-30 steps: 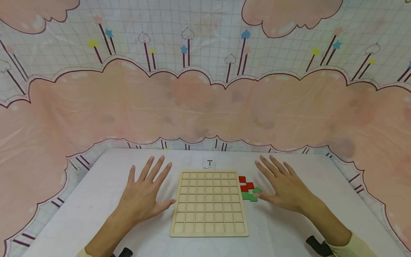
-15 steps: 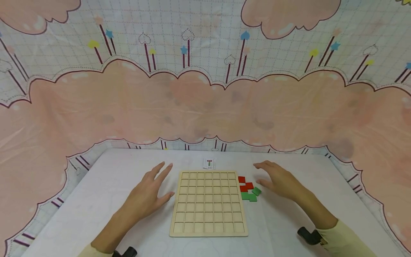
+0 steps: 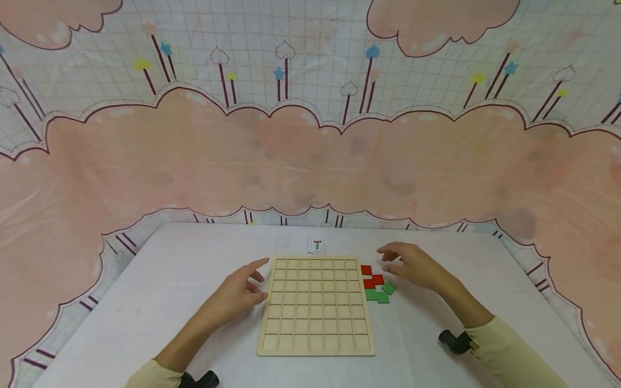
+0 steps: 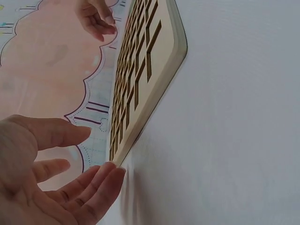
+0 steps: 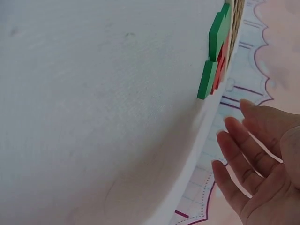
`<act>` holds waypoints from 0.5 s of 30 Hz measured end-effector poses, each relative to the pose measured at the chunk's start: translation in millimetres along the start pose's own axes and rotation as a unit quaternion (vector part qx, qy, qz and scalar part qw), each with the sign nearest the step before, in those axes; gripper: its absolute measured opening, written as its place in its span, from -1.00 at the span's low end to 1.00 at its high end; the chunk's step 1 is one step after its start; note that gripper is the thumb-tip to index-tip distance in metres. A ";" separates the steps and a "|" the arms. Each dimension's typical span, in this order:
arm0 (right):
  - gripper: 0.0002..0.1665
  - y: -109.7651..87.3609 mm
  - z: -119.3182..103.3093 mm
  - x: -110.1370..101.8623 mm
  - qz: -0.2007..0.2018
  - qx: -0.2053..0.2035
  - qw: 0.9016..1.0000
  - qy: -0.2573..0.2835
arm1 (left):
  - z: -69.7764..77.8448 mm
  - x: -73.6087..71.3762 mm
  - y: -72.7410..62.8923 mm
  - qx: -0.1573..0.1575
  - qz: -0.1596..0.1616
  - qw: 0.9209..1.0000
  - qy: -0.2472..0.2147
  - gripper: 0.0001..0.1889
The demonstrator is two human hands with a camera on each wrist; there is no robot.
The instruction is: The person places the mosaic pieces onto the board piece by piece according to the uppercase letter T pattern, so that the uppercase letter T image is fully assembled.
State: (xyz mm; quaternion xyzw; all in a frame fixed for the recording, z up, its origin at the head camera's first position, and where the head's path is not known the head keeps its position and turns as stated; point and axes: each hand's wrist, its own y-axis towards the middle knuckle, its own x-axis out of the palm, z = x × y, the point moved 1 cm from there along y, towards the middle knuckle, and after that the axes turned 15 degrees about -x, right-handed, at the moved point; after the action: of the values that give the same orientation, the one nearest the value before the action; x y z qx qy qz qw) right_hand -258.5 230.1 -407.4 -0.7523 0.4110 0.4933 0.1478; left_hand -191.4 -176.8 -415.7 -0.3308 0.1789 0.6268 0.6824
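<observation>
A square wooden grid board [image 3: 315, 311] lies flat on the white table, its cells bare. My left hand [image 3: 236, 293] is beside the board's left edge, fingers loosely bent, with nothing held. In the left wrist view, the fingertips [image 4: 117, 173] overlap the board's corner. Against the board's right side lie several small square tiles, red tiles [image 3: 373, 281] toward the back and green tiles [image 3: 377, 296] nearer. Just above and right of them hovers my right hand [image 3: 409, 263], relaxed and holding nothing. In the right wrist view its fingers [image 5: 239, 154] are apart from the green tiles [image 5: 216, 37].
Behind the board lies a small printed card [image 3: 317, 246] with a grid and a red-and-green T shape. The white table [image 3: 160, 280] ends at a patterned cloth backdrop [image 3: 310, 161]. Dark camera mounts [image 3: 455, 341] sit on both wrists.
Both hands, spread flat a second ago, have relaxed with fingers bending. The right hand has drifted left and up toward the tiles' far side. Board and tiles have stayed put.
</observation>
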 end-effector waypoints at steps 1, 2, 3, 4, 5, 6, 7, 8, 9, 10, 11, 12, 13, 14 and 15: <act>-0.52 0.7 1.0 0.0 0.000 -0.001 1.000 0.005 | 0.0 1.4 0.6 -0.009 -0.008 1.000 -0.014 -0.16; -0.53 1.3 1.7 0.1 0.000 0.000 1.000 0.010 | 0.0 2.8 1.1 -0.017 -0.014 0.999 -0.026 -0.17; -0.54 2.0 2.5 0.1 0.000 -0.002 1.000 0.014 | -0.3 4.2 1.8 -0.023 -0.019 0.999 -0.035 -0.18; -0.55 2.7 3.2 0.2 0.000 -0.004 1.000 0.019 | -0.4 5.5 2.5 -0.028 -0.023 0.998 -0.043 -0.19; -0.55 3.3 3.9 0.2 0.000 -0.005 1.000 0.025 | -0.9 7.0 3.5 -0.031 -0.025 0.998 -0.048 -0.20; -0.56 3.9 4.7 0.3 -0.001 -0.007 1.000 0.028 | -1.3 8.6 4.5 -0.034 -0.026 0.998 -0.052 -0.21; -0.56 4.5 5.6 0.6 -0.002 -0.007 0.999 0.032 | -1.4 10.0 5.5 -0.035 -0.026 0.998 -0.052 -0.22; -0.57 5.1 6.4 1.0 -0.004 -0.007 0.999 0.033 | -1.6 11.4 6.5 -0.035 -0.024 0.998 -0.051 -0.23; -0.57 5.7 7.3 1.5 -0.006 -0.007 0.999 0.035 | -1.9 12.8 7.6 -0.035 -0.022 0.998 -0.050 -0.23; -0.57 6.2 8.1 2.1 -0.007 -0.006 0.999 0.035 | -2.0 13.9 8.3 -0.035 -0.020 0.998 -0.049 -0.24; -0.57 6.6 8.8 2.6 -0.008 -0.006 0.999 0.035 | -2.2 14.9 9.0 -0.034 -0.019 0.998 -0.046 -0.25; -0.57 6.9 9.5 3.2 -0.009 -0.006 0.999 0.035 | -1.8 15.4 9.5 -0.031 -0.017 0.998 -0.043 -0.25; -0.58 7.2 10.1 3.6 -0.010 -0.006 0.999 0.034 | -1.7 16.0 9.9 -0.029 -0.016 0.999 -0.039 -0.26; -0.58 7.4 10.5 4.0 -0.010 -0.007 0.999 0.034 | -1.6 16.5 10.3 -0.027 -0.015 0.999 -0.036 -0.28; -0.58 7.4 10.8 4.3 -0.010 -0.006 0.999 0.034 | -1.2 16.8 10.7 -0.025 -0.014 0.999 -0.033 -0.31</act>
State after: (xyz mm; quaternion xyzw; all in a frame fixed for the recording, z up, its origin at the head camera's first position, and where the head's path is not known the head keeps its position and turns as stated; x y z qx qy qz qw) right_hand -270.1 230.3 -414.8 -0.7736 0.4057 0.4680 0.1339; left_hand -199.0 -165.3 -430.1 -0.3295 0.1363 0.6318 0.6883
